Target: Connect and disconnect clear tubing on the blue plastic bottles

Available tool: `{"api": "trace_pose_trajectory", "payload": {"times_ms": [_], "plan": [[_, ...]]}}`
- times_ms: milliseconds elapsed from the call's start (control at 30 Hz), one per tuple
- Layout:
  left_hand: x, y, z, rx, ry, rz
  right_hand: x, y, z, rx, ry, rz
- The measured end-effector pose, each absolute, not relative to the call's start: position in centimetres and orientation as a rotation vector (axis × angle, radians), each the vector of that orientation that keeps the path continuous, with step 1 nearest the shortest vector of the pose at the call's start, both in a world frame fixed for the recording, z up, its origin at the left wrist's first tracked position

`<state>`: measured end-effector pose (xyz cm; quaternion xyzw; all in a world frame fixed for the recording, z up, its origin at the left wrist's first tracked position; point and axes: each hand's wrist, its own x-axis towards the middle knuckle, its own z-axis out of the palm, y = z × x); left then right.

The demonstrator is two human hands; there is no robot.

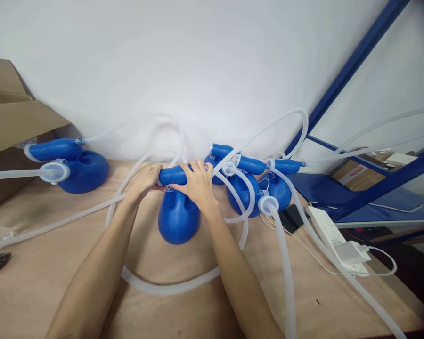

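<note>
Both hands are on a blue cylindrical plastic piece [172,176] lying crosswise over the neck of a blue plastic bottle [179,219] in front of me. My left hand [146,181] is closed at the piece's left end, with its fingertips partly hidden. From above, my right hand [198,183] wraps round the right end, fingers bent over the top. A clear flexible tube [169,288] loops on the table around this bottle. The bottle's mouth is mostly covered by the piece and my hands.
Another blue bottle [86,174] with tubing stands left, beside an open cardboard box [21,122]. Several more bottles [240,190] crowd together on the right. A black phone [292,218] and a white power strip [327,230] lie near a blue metal shelf [356,193]. Tubes cross the wooden table [56,273].
</note>
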<state>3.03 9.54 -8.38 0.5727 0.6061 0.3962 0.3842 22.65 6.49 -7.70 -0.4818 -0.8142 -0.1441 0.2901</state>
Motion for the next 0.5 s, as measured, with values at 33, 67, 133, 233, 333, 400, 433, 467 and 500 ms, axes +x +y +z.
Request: {"api": "trace_pose_trajectory", "payload": {"times_ms": [33, 67, 133, 233, 333, 400, 433, 467, 500], "plan": [[3.0, 9.5, -8.4, 1.449, 1.530, 1.009, 22.6, 6.5, -7.7, -1.287, -2.171, -0.384], [2.9, 9.5, -8.3, 1.442, 1.517, 1.002, 22.6, 6.5, -7.6, -1.286, -2.172, -0.383], [2.6, 9.5, -8.3, 1.440, 1.494, 0.982, 22.5, 6.5, -7.5, -1.282, -2.176, -0.380], [2.2, 9.8, -8.5, 1.487, 1.461, 0.948, 22.5, 6.5, -7.4, -1.290, -2.183, -0.375], [1.5, 10.3, -8.9, 1.597, 1.432, 0.934, 22.5, 6.5, -7.3, -1.298, -2.198, -0.371], [0.9, 10.8, -9.3, 1.692, 1.421, 0.934, 22.5, 6.5, -7.3, -1.297, -2.201, -0.374], [0.7, 11.0, -9.5, 1.743, 1.418, 0.934, 22.5, 6.5, -7.3, -1.297, -2.200, -0.375], [0.4, 11.3, -9.7, 1.800, 1.414, 0.930, 22.5, 6.5, -7.2, -1.297, -2.201, -0.376], [0.3, 11.4, -9.8, 1.852, 1.411, 0.926, 22.5, 6.5, -7.2, -1.298, -2.202, -0.374]]}}
